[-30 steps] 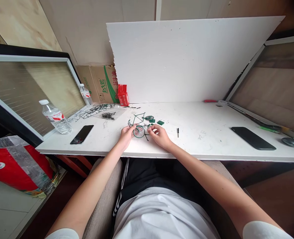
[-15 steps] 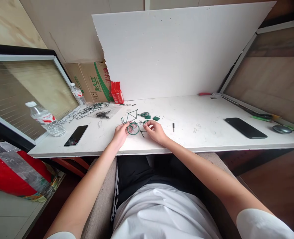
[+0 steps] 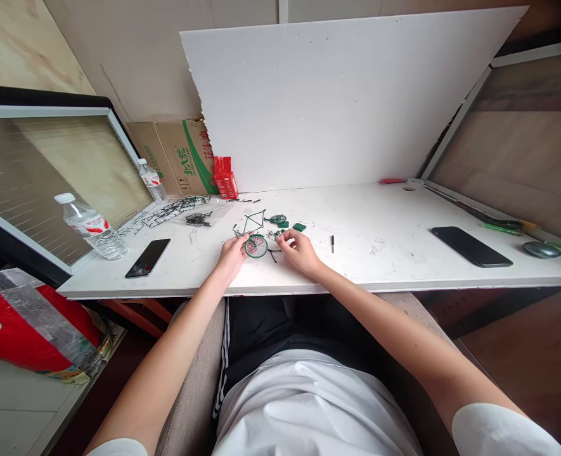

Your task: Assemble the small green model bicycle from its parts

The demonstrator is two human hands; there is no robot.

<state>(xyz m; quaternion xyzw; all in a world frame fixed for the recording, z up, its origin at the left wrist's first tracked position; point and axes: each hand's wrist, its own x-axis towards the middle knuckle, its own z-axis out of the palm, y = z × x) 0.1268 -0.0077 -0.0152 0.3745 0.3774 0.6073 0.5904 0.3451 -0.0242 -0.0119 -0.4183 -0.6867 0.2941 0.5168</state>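
My left hand (image 3: 231, 258) is closed on a small green model bicycle wheel (image 3: 256, 246) with thin spokes, holding it by its left side. Just behind it lies a green toy bicycle frame (image 3: 255, 220), with handlebars (image 3: 236, 230) near my left fingertips. My right hand (image 3: 301, 254) has its thumb and fingers pinched together over small green parts (image 3: 272, 234); whatever is between them is too small to make out. A dark forked piece (image 3: 273, 256) rests between the hands. Another wheel assembly (image 3: 276, 219) and green blocks (image 3: 300, 227) lie beyond my right hand.
On the white table (image 3: 380, 253), a short black pen-like tool (image 3: 332, 244) lies to the right. Phones (image 3: 148, 258) flank the work at both sides. Water bottles (image 3: 92, 228), black part frames (image 3: 175, 209) and a red box (image 3: 225, 178) stand or lie at left.
The whole view has shifted slightly to the right. Both hands keep nearly the same place, the left still on the wheel and the right still pinched.
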